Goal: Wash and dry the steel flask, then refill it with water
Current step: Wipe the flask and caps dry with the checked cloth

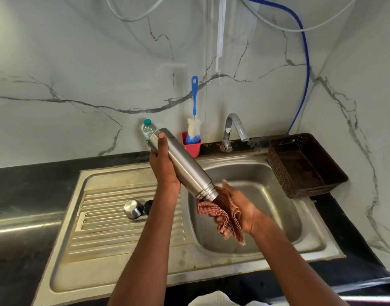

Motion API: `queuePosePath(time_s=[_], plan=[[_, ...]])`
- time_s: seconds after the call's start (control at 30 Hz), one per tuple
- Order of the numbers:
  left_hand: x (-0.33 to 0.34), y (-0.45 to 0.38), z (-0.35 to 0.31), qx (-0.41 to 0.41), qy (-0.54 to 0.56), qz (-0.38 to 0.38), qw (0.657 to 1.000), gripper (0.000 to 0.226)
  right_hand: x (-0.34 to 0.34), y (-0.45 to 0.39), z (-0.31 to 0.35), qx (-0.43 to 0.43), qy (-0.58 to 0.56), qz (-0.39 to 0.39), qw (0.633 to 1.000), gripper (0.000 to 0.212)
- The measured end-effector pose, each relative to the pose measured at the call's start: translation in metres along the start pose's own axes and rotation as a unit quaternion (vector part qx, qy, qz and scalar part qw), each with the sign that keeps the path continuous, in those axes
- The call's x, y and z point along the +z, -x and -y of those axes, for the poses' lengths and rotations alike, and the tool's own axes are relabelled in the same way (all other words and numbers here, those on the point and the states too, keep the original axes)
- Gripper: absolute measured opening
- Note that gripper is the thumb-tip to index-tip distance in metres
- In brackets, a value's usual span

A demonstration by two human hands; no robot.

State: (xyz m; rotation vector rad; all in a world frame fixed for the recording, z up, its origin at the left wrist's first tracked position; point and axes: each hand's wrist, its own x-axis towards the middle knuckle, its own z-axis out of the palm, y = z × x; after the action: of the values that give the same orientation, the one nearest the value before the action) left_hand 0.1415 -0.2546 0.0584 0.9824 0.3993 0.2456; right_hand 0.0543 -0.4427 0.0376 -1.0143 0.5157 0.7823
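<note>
My left hand [165,166] grips the steel flask [185,166] near its base. The flask slants over the sink, base up to the left and threaded open mouth down to the right. My right hand [240,206] holds a red checked cloth [222,215] against the mouth, part of the cloth hanging below. On the ribbed drainboard to the left lie the flask's steel cap [133,209] and a small black stopper [148,207]. A clear plastic water bottle [148,130] with a green cap stands on the counter behind the flask.
The steel sink basin [278,195] lies under my hands, with the tap [233,131] behind it. A red cup [193,146] holds a blue-handled bottle brush [194,120]. A brown perforated basket [304,164] sits at the right. A blue hose [305,69] hangs down the wall.
</note>
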Motion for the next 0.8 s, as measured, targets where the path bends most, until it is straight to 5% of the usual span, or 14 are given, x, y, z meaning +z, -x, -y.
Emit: queuePosePath(time_s=[0.17, 0.27, 0.4, 0.63, 0.8], plan=[[-0.017, -0.002, 0.008, -0.132, 0.016, -0.005, 0.991, 0.130, 0.000, 0.019, 0.016, -0.247, 0.059, -0.243, 0.936, 0.080], [-0.016, 0.007, 0.022, -0.179, -0.004, 0.013, 0.984, 0.139, 0.033, 0.037, 0.013, -0.402, 0.226, -0.227, 0.857, 0.074], [-0.001, 0.024, 0.021, -0.204, -0.014, 0.083, 0.975, 0.103, 0.062, 0.028, -0.011, -0.438, 0.532, -0.168, 0.705, 0.059], [0.004, 0.043, 0.034, -0.130, -0.083, 0.160, 0.975, 0.081, 0.063, -0.009, 0.031, -0.391, 0.488, -0.157, 0.765, 0.062], [-0.006, 0.026, 0.027, -0.123, -0.057, 0.129, 0.982, 0.083, 0.064, 0.012, -0.006, -0.439, 0.562, -0.121, 0.691, 0.059]])
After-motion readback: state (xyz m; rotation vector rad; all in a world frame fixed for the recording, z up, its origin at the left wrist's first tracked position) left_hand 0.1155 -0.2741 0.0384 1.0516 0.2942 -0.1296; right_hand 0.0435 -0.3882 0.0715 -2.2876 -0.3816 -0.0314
